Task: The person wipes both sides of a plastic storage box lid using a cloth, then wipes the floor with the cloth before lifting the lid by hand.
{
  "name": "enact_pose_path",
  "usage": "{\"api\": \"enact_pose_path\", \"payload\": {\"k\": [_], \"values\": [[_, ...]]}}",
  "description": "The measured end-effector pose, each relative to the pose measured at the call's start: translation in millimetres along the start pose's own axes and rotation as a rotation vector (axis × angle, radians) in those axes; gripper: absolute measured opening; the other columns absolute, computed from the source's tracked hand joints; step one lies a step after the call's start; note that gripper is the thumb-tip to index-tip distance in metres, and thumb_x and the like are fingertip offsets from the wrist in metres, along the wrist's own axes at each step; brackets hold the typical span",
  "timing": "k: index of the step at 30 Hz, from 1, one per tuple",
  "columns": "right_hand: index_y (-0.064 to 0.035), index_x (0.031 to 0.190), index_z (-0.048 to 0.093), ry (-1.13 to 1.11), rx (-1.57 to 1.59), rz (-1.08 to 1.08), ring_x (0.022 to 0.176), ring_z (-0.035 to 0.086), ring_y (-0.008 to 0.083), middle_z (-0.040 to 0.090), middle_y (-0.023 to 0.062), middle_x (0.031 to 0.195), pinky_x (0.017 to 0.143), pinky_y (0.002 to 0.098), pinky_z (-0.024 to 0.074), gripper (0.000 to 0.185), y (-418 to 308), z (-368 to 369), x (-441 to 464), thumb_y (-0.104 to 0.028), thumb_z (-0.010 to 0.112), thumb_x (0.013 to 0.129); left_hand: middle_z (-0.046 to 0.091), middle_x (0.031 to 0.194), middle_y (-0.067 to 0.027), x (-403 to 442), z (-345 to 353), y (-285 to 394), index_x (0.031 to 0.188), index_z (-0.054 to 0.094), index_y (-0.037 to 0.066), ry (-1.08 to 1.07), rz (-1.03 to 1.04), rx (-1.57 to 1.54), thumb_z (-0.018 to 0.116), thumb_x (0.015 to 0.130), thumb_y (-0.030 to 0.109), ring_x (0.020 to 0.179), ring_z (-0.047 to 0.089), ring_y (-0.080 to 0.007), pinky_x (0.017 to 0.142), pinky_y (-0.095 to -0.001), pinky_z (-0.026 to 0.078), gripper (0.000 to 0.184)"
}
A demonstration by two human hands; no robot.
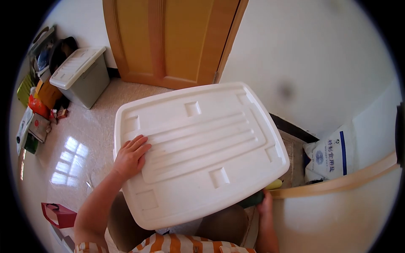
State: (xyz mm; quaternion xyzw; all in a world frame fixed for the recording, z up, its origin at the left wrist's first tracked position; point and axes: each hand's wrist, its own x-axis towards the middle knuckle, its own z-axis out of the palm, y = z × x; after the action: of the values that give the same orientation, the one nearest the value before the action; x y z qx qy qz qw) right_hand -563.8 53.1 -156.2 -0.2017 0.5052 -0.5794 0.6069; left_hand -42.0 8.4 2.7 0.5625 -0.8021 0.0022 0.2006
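Observation:
A large white plastic storage-box lid (198,139) with ribs and square recesses lies in front of me, slightly turned. Whether a box sits beneath it is hidden. My left hand (131,158) rests flat on its left part, fingers stretched out. Down by the lid's near right edge is my right hand (265,204), its fingers partly hidden and curled against a dark green thing (253,200). That thing is mostly under the lid, so its kind does not show. A pale yellow rounded thing (275,184) peeks out just beyond.
A grey storage box with a white lid (80,69) stands at the back left, beside bags and assorted items. A wooden door (181,42) is ahead. To the right are a refined-salt sack (331,156) and a wood-edged panel (337,187). A red bag (59,214) lies lower left.

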Motion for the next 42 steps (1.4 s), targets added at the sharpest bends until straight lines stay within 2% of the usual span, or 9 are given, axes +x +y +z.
{"api": "enact_pose_path", "payload": {"k": [2,10,14,16,18,19,23,38,42], "values": [[0.0004,0.114,0.056,0.136,0.206,-0.043,0.101,0.059,0.0252,0.061,0.0109,0.111,0.093,0.0387,0.0456,0.038,-58.4,22.2,-20.9,-0.028,0.050,0.089,0.056,0.123,-0.0134,-0.3,-0.1,0.0,0.106,0.060,0.006,0.000,-0.002,0.004,0.057,0.074,0.002,0.120,0.049,-0.0307,0.095,-0.0429,0.041,0.032],[0.0017,0.120,0.050,-0.421,-0.023,-0.312,0.098,0.057,0.0158,0.059,0.0079,0.108,0.087,0.0299,0.0458,0.029,-137.9,233.4,-32.7,-0.006,0.046,0.093,0.053,0.126,-0.0161,-2.9,3.5,-4.3,0.106,0.058,0.005,0.059,-0.068,-0.052,0.059,0.073,0.004,0.121,0.047,-0.0323,0.098,-0.0430,0.039,0.034],[-0.0047,0.089,0.050,-0.631,-0.383,-0.497,0.075,0.043,0.0061,0.047,-0.0019,0.078,0.066,0.0247,0.0406,0.008,-91.4,360.4,-22.1,-0.011,0.052,0.092,0.052,0.126,-0.0169,-8.6,7.4,-9.5,0.108,0.057,0.004,0.151,-0.188,0.054,0.059,0.072,0.007,0.122,0.045,-0.0333,0.101,-0.0455,0.035,0.036],[-0.0024,0.087,0.045,-0.794,-0.597,-0.801,0.069,0.048,0.0229,0.048,0.0138,0.079,0.067,0.0315,0.0430,0.013,-41.0,403.9,-10.2,-0.010,0.055,0.088,0.051,0.124,-0.0170,-10.2,11.5,-7.4,0.110,0.055,0.004,0.236,-0.351,0.252,0.056,0.072,0.005,0.123,0.043,-0.0342,0.101,-0.0464,0.033,0.038],[-0.0044,0.101,0.051,-0.963,-0.751,-0.968,0.094,0.056,0.0383,0.055,0.0190,0.105,0.078,0.0404,0.0463,0.022,15.5,428.2,-3.0,-0.009,0.060,0.082,0.051,0.125,-0.0162,-11.8,20.7,-10.2,0.110,0.055,0.004,0.224,-0.407,0.269,0.056,0.073,0.006,0.124,0.042,-0.0341,0.101,-0.0468,0.032,0.037],[-0.0090,0.115,0.055,-1.040,-0.848,-1.160,0.111,0.054,0.0288,0.057,0.0126,0.118,0.085,0.0377,0.0452,0.035,49.5,432.8,6.7,-0.015,0.063,0.082,0.051,0.125,-0.0153,-10.9,23.6,-13.9,0.111,0.054,0.003,0.218,-0.471,0.286,0.056,0.074,0.006,0.125,0.041,-0.0340,0.101,-0.0472,0.032,0.037],[-0.0163,0.115,0.062,-1.004,-1.240,-1.475,0.120,0.048,0.0194,0.056,0.0027,0.126,0.094,0.0389,0.0394,0.033,61.1,439.6,32.5,-0.027,0.062,0.083,0.053,0.124,-0.0145,-9.9,28.9,-19.5,0.109,0.055,0.003,0.153,-0.447,0.262,0.057,0.075,0.007,0.125,0.042,-0.0337,0.100,-0.0479,0.032,0.035],[-0.0210,0.111,0.063,-0.638,-1.696,-1.238,0.116,0.049,0.0168,0.056,-0.0075,0.125,0.083,0.0386,0.0406,0.036,-55.7,340.7,147.2,-0.005,0.051,0.082,0.052,0.123,-0.0131,-9.0,12.6,-9.5,0.105,0.053,0.003,0.090,-0.455,0.217,0.055,0.078,0.006,0.126,0.040,-0.0344,0.099,-0.0471,0.033,0.027],[-0.0183,0.108,0.065,-0.204,-1.795,-1.107,0.112,0.051,0.0206,0.057,-0.0043,0.124,0.081,0.0401,0.0424,0.034,-88.5,295.5,188.5,-0.004,0.048,0.082,0.052,0.123,-0.0132,-8.3,17.5,-15.1,0.105,0.053,0.003,0.093,-0.459,0.213,0.054,0.078,0.006,0.127,0.039,-0.0343,0.099,-0.0487,0.033,0.027]]}}
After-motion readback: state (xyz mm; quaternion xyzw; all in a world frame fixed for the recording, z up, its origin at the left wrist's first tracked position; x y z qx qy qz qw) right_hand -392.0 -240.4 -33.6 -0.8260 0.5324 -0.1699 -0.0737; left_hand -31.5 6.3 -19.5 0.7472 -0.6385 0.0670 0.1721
